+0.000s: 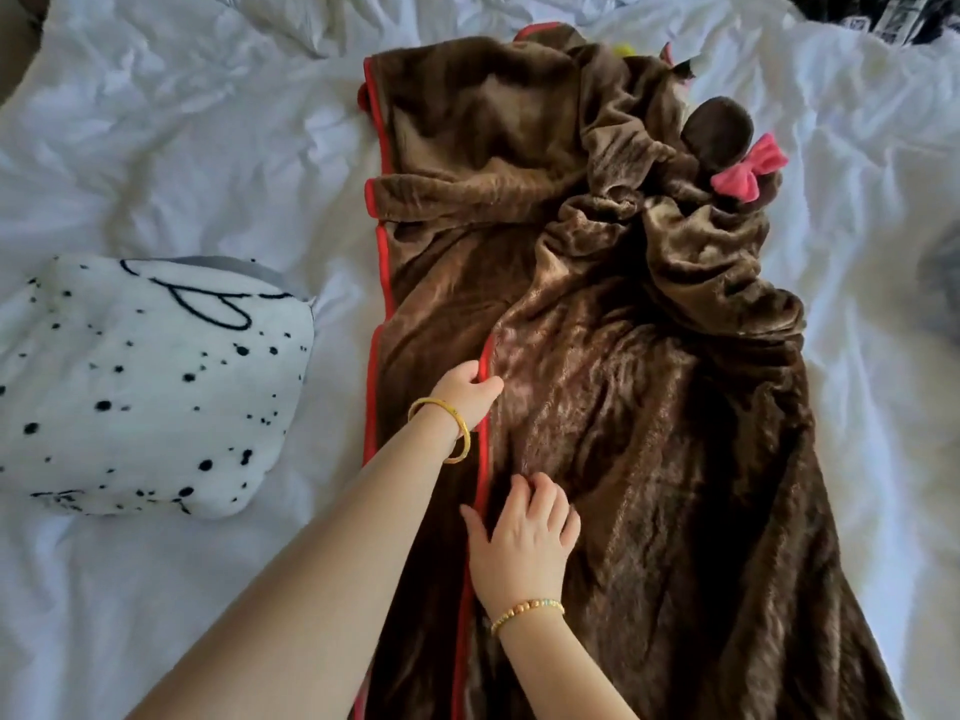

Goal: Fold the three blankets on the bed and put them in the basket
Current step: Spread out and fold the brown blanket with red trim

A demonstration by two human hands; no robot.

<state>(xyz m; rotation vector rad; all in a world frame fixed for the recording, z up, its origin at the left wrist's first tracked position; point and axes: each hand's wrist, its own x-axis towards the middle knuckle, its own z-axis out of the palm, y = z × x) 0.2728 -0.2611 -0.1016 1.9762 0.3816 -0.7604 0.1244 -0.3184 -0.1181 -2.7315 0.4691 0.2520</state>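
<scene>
Resting nearest on the brown blanket (649, 459), right hand (522, 543) palm down, fingers (535, 488) loosely curled against the plush, thumb spread toward the red trim (483, 459), gripping nothing; beaded bracelet (527, 613) at the wrist. Just beyond, left hand (467, 389) pinching that trim between thumb and curled fingers, gold bangle (447, 431) on the wrist. Lengthwise down the middle of the bed, the brown blanket, smoother near the hands, bunched into folds farther up, red trim along its left edge. Off to the left, apart from the brown one, a white blanket with black spots (140, 387), folded into a thick pad. Farther up on the right of the brown heap, a round dark plush ear (719, 122) touching a pink bow (748, 168). Underneath everything, wrinkled white bedding (208, 122) in soft daylight. At the far right corner, something dark and patterned (893, 13), too blurred to tell.
</scene>
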